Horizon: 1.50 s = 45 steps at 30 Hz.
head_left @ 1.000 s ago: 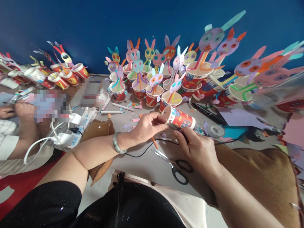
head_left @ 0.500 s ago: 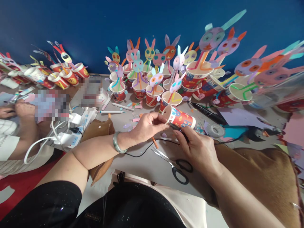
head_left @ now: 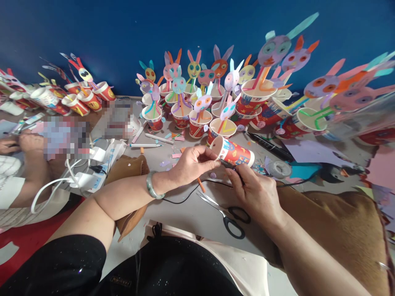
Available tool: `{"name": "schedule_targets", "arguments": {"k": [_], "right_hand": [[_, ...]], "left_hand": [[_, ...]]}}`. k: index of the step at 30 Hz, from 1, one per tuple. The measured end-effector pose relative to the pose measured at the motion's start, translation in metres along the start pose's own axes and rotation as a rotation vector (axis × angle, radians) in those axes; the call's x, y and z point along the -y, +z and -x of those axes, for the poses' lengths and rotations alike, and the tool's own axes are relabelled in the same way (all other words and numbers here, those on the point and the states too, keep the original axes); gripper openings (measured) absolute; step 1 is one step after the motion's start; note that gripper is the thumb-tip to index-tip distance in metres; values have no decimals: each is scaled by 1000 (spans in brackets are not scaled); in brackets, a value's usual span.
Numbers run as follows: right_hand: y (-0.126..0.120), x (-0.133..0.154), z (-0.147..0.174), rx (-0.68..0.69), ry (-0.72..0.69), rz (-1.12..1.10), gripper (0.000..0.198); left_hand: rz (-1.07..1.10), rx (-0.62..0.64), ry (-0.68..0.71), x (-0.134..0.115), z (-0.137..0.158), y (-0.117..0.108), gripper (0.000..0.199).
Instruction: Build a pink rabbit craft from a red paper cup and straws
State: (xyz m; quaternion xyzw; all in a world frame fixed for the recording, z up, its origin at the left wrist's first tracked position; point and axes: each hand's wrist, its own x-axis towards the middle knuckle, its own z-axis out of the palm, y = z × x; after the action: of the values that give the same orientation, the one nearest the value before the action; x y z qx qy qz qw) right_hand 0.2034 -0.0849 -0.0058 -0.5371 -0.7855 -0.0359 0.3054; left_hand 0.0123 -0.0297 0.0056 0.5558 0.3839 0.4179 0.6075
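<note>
A red printed paper cup (head_left: 235, 153) lies tipped on its side, its open mouth facing left, with a small dark hole near the rim. My left hand (head_left: 193, 164) is closed at the cup's mouth, thumb and forefinger at its rim. In my right hand (head_left: 257, 191) is a slim black tool (head_left: 228, 165); its tip meets the left fingertips by the rim. The grip hides most of the tool, so its kind is unclear. Black-handled scissors (head_left: 226, 213) lie with blades parted below the hands. An orange paper strip (head_left: 201, 185) rests near the left hand.
Cups with paper rabbit figures (head_left: 200, 123) crowd the back against a blue wall. White cables and a power strip (head_left: 83, 181) sit left, near another person's hand (head_left: 31, 141). At right are a black marker (head_left: 271, 146), a tape roll (head_left: 279, 168) and brown cloth (head_left: 336, 230).
</note>
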Motion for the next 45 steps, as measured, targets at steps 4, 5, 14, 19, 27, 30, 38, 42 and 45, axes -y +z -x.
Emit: {"name": "schedule_targets", "arguments": {"k": [4,5,14,19,27,30,38,42,45], "right_hand": [[1,0,0,17,19,-22,45],[1,1,0,21,19,-31,45],[0,2,-1,42,46,-120,41],[-3,3,-2,56,55,-202,42],[1,0,-1,72,113,-181,40],[2,0,1,59,90,-142,40],[3,0,0,52,66,-77,45],[2,0,0,62,73,-64,47],[1,0,0,60,60,-53,47]], "left_hand": [[1,1,14,1,0,0,44],[2,1,18,1,0,0,44],[11,-1,17,3,-1,-1,45],[28,29,-33,4,-2,0,45],[-31,-14,53,4,-2,-2,39],[-43,-3,87,6,-2,-3,36],[-72,8,116,10,-3,-6,25],[-100,4,104,5,-2,-6,27],[-117,-2,95,3,-1,-5,30]]}}
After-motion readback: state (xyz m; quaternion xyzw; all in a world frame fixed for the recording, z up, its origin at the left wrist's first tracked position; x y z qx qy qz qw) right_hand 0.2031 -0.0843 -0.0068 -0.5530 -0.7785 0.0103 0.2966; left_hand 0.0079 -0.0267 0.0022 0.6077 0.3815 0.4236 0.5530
